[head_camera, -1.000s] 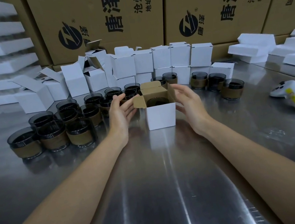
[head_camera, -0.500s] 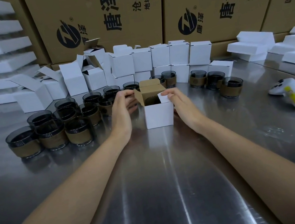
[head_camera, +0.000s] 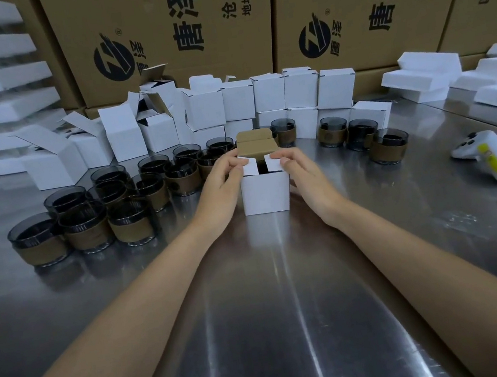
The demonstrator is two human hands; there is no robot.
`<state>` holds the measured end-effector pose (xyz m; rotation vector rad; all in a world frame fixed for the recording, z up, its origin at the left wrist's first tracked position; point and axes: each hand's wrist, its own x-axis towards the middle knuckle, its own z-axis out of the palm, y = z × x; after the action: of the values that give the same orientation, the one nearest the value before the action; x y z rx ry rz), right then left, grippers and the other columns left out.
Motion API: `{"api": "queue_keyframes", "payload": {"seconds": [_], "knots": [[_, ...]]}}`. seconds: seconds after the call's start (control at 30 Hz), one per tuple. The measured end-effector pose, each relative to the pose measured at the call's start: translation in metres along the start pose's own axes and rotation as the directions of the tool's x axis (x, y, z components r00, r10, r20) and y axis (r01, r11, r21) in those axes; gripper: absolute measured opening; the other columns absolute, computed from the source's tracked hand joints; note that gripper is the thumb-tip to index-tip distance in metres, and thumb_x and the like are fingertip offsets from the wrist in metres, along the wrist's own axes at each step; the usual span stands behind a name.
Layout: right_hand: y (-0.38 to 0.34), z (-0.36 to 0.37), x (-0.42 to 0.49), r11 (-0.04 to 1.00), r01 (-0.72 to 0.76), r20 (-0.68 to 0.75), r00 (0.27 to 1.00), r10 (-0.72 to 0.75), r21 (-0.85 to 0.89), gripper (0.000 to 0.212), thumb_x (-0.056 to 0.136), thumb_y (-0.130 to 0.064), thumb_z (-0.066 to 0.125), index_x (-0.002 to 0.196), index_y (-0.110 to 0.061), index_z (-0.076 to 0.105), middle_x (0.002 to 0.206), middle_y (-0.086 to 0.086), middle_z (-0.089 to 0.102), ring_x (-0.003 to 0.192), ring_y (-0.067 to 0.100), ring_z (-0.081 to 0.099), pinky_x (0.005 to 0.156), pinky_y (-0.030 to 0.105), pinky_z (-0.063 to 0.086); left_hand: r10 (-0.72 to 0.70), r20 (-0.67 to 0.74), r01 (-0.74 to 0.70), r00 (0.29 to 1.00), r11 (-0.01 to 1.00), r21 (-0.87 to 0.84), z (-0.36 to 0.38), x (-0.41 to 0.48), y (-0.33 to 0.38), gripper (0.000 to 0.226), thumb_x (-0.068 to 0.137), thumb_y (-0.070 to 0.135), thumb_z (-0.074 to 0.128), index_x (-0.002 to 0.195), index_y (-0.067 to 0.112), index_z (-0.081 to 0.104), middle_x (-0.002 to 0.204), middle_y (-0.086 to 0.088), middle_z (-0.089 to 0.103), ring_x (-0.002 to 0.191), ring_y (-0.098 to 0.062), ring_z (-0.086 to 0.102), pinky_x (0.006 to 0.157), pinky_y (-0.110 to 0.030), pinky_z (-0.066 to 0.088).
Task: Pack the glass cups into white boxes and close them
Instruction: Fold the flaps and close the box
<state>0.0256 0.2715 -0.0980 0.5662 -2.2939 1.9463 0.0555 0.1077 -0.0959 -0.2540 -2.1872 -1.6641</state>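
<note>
1. Closing step: white box point(head_camera: 266, 193) stands on the table point(head_camera: 258, 314), between both hands.
2. Left hand point(head_camera: 221, 189) pinches left flap point(head_camera: 246, 169) and right hand point(head_camera: 306, 177) pinches right flap point(head_camera: 273, 165). Both flaps are folded inward with a dark gap between.
3. Lid point(head_camera: 257, 148) is upright at the back. Likely next: fold it forward and tuck the tab.
4. Loose cups point(head_camera: 86, 224) wait on the left.

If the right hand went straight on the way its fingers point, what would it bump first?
Probably the upright brown lid flap of the white box, just beyond the right hand; depth is unclear.
</note>
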Motion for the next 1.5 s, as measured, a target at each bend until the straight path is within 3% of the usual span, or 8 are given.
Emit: {"api": "queue_keyframes", "payload": {"seconds": [0.1, 0.2, 0.37, 0.6, 0.8, 1.07, 1.2, 1.5], "knots": [[-0.002, 0.000, -0.001, 0.997, 0.006, -0.012, 1.000, -0.005, 0.081, 0.024, 0.101, -0.018, 0.045, 0.122, -0.020, 0.055, 0.122, -0.010, 0.059, 0.117, 0.006, 0.054, 0.106, 0.029, 0.039, -0.024, -0.020, 0.024, 1.000, 1.000, -0.011, 0.000, 0.000, 0.000, 0.019, 0.100, 0.011, 0.043, 0.105, 0.006, 0.060, 0.139, 0.018, 0.034, 0.132, 0.008, 0.030, 0.101, -0.014, 0.024], [-0.005, -0.001, -0.001, 0.974, 0.031, -0.062, 0.998, -0.018, 0.226, 0.033, 0.097, -0.004, 0.050, 0.128, -0.014, 0.048, 0.117, -0.011, 0.061, 0.105, -0.007, 0.057, 0.097, 0.019, 0.043, -0.088, -0.008, 0.086, 0.996, 0.988, -0.125, 0.003, -0.001, 0.003, 0.017, 0.099, 0.008, 0.043, 0.106, 0.010, 0.058, 0.115, 0.026, 0.046, 0.095, 0.029, 0.043, 0.083, -0.007, 0.034], [-0.007, -0.007, 0.002, 0.932, 0.034, -0.057, 0.998, -0.014, 0.361, 0.060, 0.091, 0.005, 0.055, 0.140, -0.025, 0.035, 0.115, -0.002, 0.064, 0.109, 0.007, 0.060, 0.096, 0.024, 0.047, -0.141, -0.076, 0.119, 0.987, 0.963, -0.243, 0.005, -0.004, 0.004, 0.015, 0.099, 0.007, 0.047, 0.110, 0.013, 0.039, 0.117, 0.010, 0.057, 0.105, -0.001, 0.055, 0.091, -0.013, 0.040], [-0.003, -0.017, 0.004, 0.994, 0.084, 0.006, 0.996, -0.085, 0.075, 0.019, 0.097, -0.008, 0.050, 0.093, -0.022, 0.062, 0.110, -0.018, 0.063, 0.103, -0.006, 0.059, 0.096, 0.027, 0.045, -0.093, 0.027, 0.096, 0.995, 0.981, -0.167, 0.001, -0.004, 0.009, 0.031, 0.100, 0.008, 0.037, 0.120, 0.020, 0.057, 0.112, 0.014, 0.060, 0.105, -0.005, 0.055, 0.085, -0.009, 0.042], [0.003, -0.027, -0.004, 0.981, 0.174, 0.173, 0.972, -0.158, -0.081, 0.032, 0.090, -0.051, 0.048, 0.107, -0.026, 0.057, 0.134, -0.018, 0.050, 0.121, -0.005, 0.048, 0.102, 0.021, 0.039, -0.162, 0.078, 0.177, 0.984, 0.952, -0.251, -0.002, -0.005, 0.008, 0.028, 0.101, 0.018, 0.034, 0.111, 0.022, 0.060, 0.113, 0.003, 0.061, 0.099, -0.009, 0.058, 0.086, -0.028, 0.045], [0.008, -0.016, -0.005, 0.908, 0.334, 0.111, 0.942, -0.315, -0.254, 0.027, 0.095, -0.031, 0.060, 0.121, -0.027, 0.055, 0.129, -0.015, 0.049, 0.111, -0.012, 0.048, 0.089, 0.011, 0.043, -0.048, 0.184, 0.089, 0.982, 0.972, -0.218, -0.005, -0.010, 0.001, 0.044, 0.086, 0.035, 0.067, 0.126, 0.033, 0.050, 0.121, 0.010, 0.057, 0.102, 0.006, 0.059, 0.082, -0.014, 0.047], [0.006, -0.010, -0.003, 0.896, 0.366, 0.020, 0.927, -0.374, -0.253, 0.021, 0.094, -0.032, 0.060, 0.115, -0.029, 0.058, 0.123, -0.008, 0.055, 0.116, 0.004, 0.052, 0.098, 0.032, 0.046, -0.021, 0.143, 0.050, 0.990, 0.977, -0.206, -0.002, -0.011, 0.001, 0.042, 0.088, 0.043, 0.056, 0.128, 0.031, 0.048, 0.121, 0.011, 0.057, 0.098, 0.007, 0.060, 0.080, -0.015, 0.049], [0.005, -0.015, -0.003, 0.891, 0.419, 0.095, 0.908, -0.408, -0.176, 0.022, 0.098, -0.018, 0.051, 0.114, -0.024, 0.064, 0.124, 0.006, 0.056, 0.120, 0.008, 0.051, 0.093, 0.011, 0.039, -0.055, 0.138, 0.079, 0.989, 0.982, -0.172, -0.001, -0.009, 0.001, 0.023, 0.098, 0.018, 0.052, 0.117, 0.031, 0.051, 0.113, 0.013, 0.056, 0.102, 0.000, 0.055, 0.083, -0.014, 0.047]]}}
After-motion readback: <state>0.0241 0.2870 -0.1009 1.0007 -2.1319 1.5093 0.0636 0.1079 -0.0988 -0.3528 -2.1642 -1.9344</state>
